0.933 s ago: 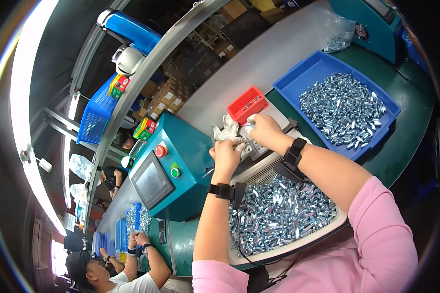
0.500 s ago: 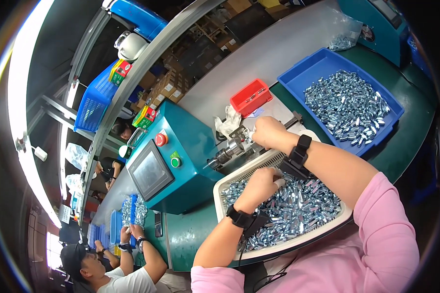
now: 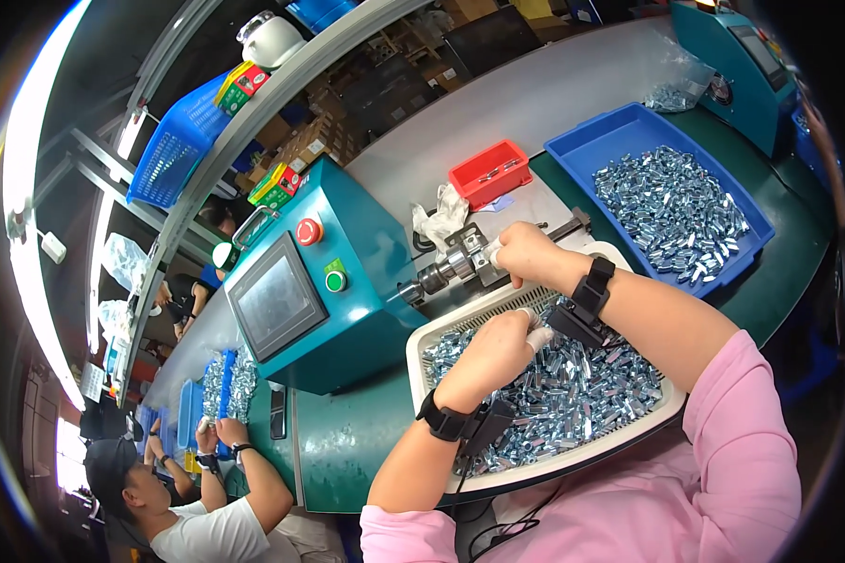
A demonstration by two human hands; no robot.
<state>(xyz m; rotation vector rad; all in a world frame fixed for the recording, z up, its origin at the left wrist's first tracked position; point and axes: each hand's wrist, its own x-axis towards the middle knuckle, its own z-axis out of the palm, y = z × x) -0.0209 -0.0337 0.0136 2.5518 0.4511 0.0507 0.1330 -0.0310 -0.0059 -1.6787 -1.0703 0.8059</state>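
My left hand (image 3: 498,349) hovers over a cream basket (image 3: 416,368) full of small shiny metal pieces (image 3: 573,403). Its fingers are curled together, with white covers on the fingertips; whatever they might hold is hidden. At the metal clamping fixture (image 3: 469,251) beside the basket, my right hand (image 3: 538,257) has thumb and fingers pinched close to the jaws. I cannot make out what lies between them. The fixture sits in line with a metal spindle (image 3: 432,280) coming out of a teal machine (image 3: 371,253). Both wrists wear black straps with small boxes.
A blue tray (image 3: 573,150) of similar pieces lies right, a red bin (image 3: 488,175) with a few pieces behind the fixture. White gloves (image 3: 441,220) lie beside the spindle. A phone (image 3: 278,413) rests on the green bench (image 3: 347,450). A co-worker (image 3: 207,525) sits left.
My left hand has risen slightly from the pieces, fingers curling in. My right hand has shifted a little right, away from the fixture's jaws. The whole view has turned slightly.
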